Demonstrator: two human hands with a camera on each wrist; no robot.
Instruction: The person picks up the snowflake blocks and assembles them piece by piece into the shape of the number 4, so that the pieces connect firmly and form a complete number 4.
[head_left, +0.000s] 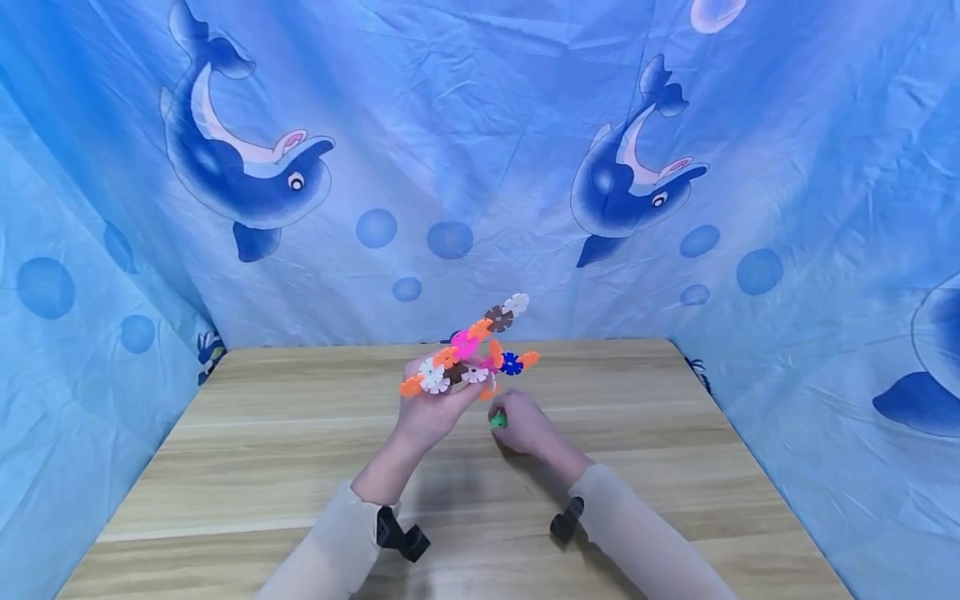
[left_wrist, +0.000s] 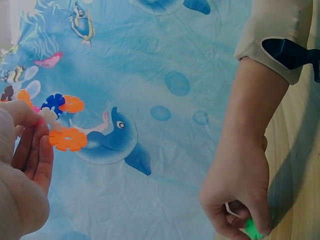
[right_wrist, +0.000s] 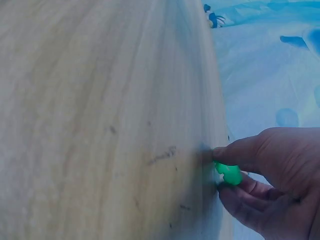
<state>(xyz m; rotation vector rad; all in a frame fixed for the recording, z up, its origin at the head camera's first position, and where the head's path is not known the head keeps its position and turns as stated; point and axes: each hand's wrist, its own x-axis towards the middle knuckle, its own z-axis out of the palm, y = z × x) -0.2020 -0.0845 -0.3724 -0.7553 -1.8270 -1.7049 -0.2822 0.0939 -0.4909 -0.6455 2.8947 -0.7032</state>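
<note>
My left hand [head_left: 432,419] holds up a chain of interlocked notched plastic discs [head_left: 465,343] above the wooden table. Orange, white, brown, pink and dark blue discs make up the chain, which branches toward the upper right and right. In the left wrist view, an orange disc [left_wrist: 68,139] juts past the fingertips. Low at the tabletop, my right hand [head_left: 523,423] pinches a green notched disc [head_left: 498,421] between thumb and fingers. The right wrist view shows this green disc [right_wrist: 230,173] partly covered by the fingers.
The wooden table [head_left: 300,467] spreads beneath both hands. A blue cloth backdrop [head_left: 480,150] printed with dolphins and bubbles rises at its back and sides. A black wrist mount [head_left: 401,535] sits on the left sleeve, another mount [head_left: 567,521] on the right.
</note>
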